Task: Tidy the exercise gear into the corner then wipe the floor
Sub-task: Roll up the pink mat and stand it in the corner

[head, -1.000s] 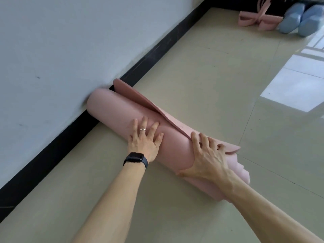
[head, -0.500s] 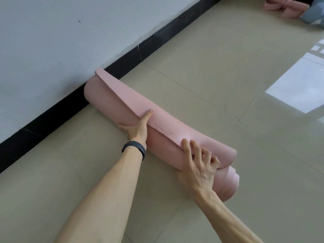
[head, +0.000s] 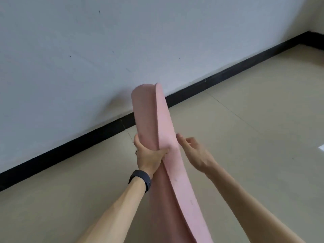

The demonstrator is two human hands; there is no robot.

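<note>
Left grip (head: 149, 154) is wrapped round the rolled pink mat (head: 149, 113), fingers curled behind the roll and the thumb pressed across its front, right where the loose outer flap (head: 168, 130) overlaps the rest. Right grip (head: 194, 153) holds nothing: it hangs just to the right of the roll, palm turned toward it, fingers loosely bent, with the forefinger (head: 180, 139) stretched up to the flap's edge. Whether that fingertip actually touches the foam or stops just short cannot be told. The mat stands steeply tilted in front of the person, its top end leaning a little to the left and showing against the white wall (head: 87, 58), above the line of the black skirting board (head: 228, 74). Its lower end runs down between the two forearms and out of the bottom of the view, so whether it rests on the floor (head: 245, 137) is not visible. The flap lies open along the roll's right side as a long, lighter pink strip with a few small dark specks. A dark wristband (head: 141, 179) sits on the left wrist. The floor is beige tile with thin joint lines, and the wall carries a few small dark marks. At the far upper right the skirting turns where two walls meet in a corner.
</note>
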